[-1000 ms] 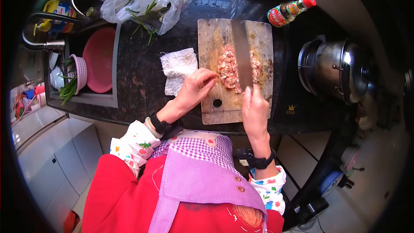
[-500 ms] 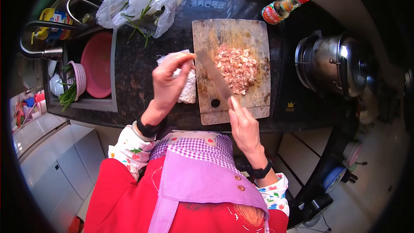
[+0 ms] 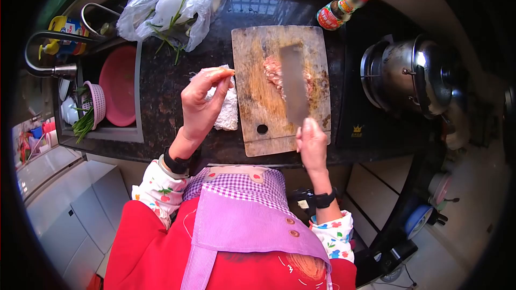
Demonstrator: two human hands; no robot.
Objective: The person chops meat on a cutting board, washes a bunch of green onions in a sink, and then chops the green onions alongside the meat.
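My right hand [image 3: 313, 144] is wrapped around the handle of a cleaver [image 3: 294, 86]. Its broad blade lies over the minced meat [image 3: 272, 71] and hides much of it. Under both is a worn wooden cutting board [image 3: 250, 96] with a round hole near its lower left corner. My left hand [image 3: 205, 99] hovers by the board's left edge, thumb and fingertips pinched together; a small bit may be between them, too small to name. Partly behind that hand lies a white textured cloth [image 3: 228, 113] on the counter.
At upper left sits a plastic bag [image 3: 201, 27] with green stalks. The sink [image 3: 138, 123] holds a pink basin [image 3: 119, 107] and a strainer [image 3: 97, 102] with greens. A red-capped bottle [image 3: 333, 15] stands beyond the board, a steel pot [image 3: 430, 75] to the right.
The cleaver has swung from a slant at the meat's left side to nearly upright over the meat. My right hand shifted slightly right; my left hand stays pinched. The view moved a little.
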